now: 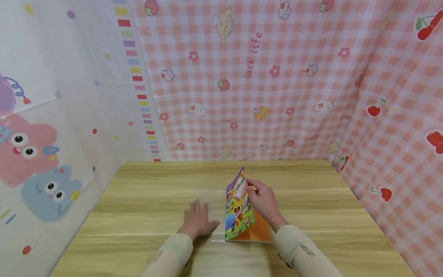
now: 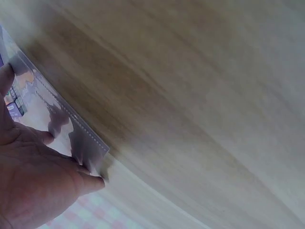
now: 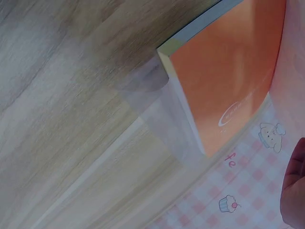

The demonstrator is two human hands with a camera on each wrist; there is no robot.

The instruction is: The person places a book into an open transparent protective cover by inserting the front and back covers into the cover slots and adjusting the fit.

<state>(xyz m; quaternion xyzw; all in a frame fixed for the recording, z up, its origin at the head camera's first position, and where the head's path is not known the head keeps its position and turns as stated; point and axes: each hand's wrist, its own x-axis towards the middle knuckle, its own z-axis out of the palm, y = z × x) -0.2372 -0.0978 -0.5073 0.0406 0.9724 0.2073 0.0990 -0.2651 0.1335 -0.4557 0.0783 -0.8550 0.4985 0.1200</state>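
Brightly coloured thin paper book stands with its cover raised between two hands

It lies near the middle of the long, pale wood-grain desk, towards the person, its hinge side to the left. The illustrated front cover, purple along the top with dark characters and a yellow cartoon figure above green grass, is tilted up. Beneath it shows a plain orange page, which bears a white oval mark in the right wrist view.

The person's right hand holds the free edge of the front cover, its fingers curled there at the upper part; the right wrist view shows only a sliver of that hand. The left hand is set down just left of the book, fingers spread wide, resting on a clear plastic sheet with a dotted seam along its border.

Both arms wear cream long sleeves. Behind the desk hangs a pink-and-white checked cloth printed with cakes, flowers and strawberries.
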